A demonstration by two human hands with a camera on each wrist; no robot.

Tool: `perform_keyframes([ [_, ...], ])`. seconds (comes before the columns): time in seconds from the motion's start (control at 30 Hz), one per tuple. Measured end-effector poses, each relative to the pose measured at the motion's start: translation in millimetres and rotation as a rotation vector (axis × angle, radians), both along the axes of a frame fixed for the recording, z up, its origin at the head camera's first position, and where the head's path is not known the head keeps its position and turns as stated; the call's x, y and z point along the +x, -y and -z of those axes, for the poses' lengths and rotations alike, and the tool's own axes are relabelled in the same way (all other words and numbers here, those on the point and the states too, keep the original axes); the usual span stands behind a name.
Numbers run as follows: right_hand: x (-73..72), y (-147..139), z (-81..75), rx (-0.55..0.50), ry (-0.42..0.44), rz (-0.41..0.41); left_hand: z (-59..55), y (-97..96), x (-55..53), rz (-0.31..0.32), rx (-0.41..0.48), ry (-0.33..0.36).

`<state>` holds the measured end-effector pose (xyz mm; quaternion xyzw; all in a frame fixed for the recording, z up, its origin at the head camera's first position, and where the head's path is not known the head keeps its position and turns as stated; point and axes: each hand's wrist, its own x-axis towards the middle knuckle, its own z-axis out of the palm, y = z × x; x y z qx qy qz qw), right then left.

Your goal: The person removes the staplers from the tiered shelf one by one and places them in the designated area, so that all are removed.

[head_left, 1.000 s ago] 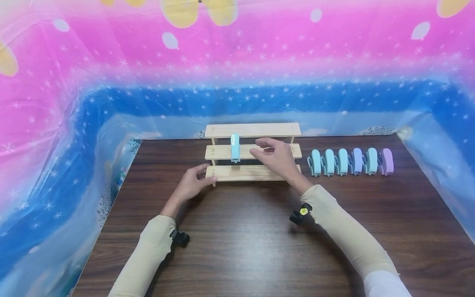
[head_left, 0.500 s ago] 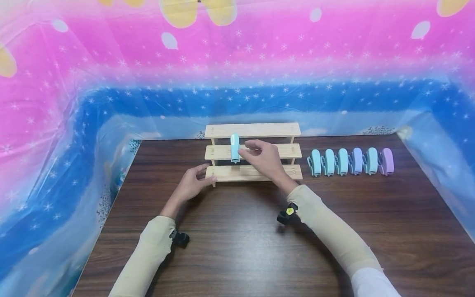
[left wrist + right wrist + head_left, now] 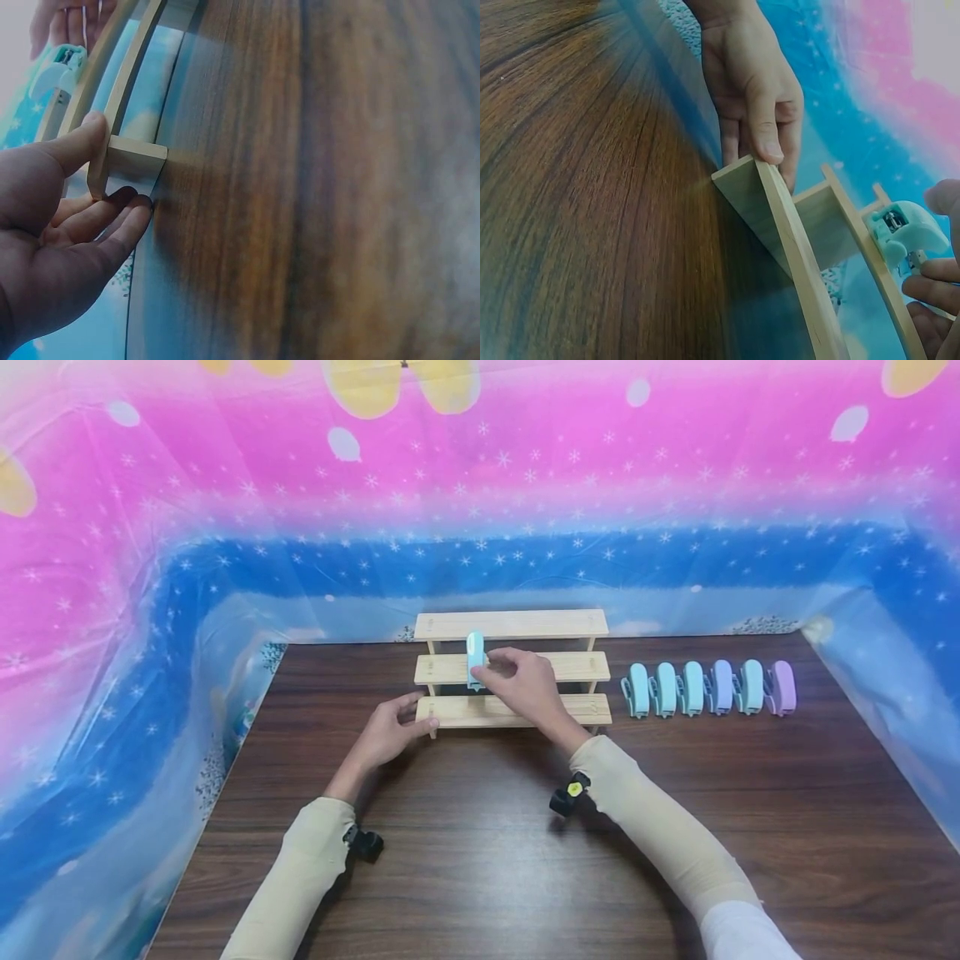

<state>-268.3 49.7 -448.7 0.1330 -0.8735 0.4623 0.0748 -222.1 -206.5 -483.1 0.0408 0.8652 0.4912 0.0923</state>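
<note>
A small teal stapler (image 3: 475,658) stands on the middle board of a three-tier wooden rack (image 3: 525,710). My right hand (image 3: 525,681) is right beside it, thumb tip overlapping its lower front in the head view and the other fingers behind. In the right wrist view, fingertips (image 3: 934,285) are right at the stapler (image 3: 907,229), with the thumb a little apart from it. My left hand (image 3: 386,728) grips the left end of the lowest board; in the left wrist view its thumb (image 3: 86,139) presses on top and its fingers curl beneath.
Right of the rack, several more staplers stand in a row: teal ones (image 3: 665,689), a lavender one (image 3: 721,687) and a purple one (image 3: 782,687). The rack stands near the back edge of the dark wooden table (image 3: 480,843), before a pink and blue cloth (image 3: 480,510).
My right hand has moved left along the rack, from a gap away up to the teal stapler. The stapler, the rack and my left hand have stayed in place.
</note>
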Motion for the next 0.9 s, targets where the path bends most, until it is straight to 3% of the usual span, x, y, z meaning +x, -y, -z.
perform_keyframes([
  [0.6, 0.7, 14, 1.0, 0.035, -0.074, 0.046, -1.2, 0.2, 0.9, 0.000, -0.001, 0.000],
  [0.9, 1.5, 18, 1.2, -0.001, -0.084, 0.077, -1.0, 0.4, 1.0, 0.006, 0.003, -0.005],
])
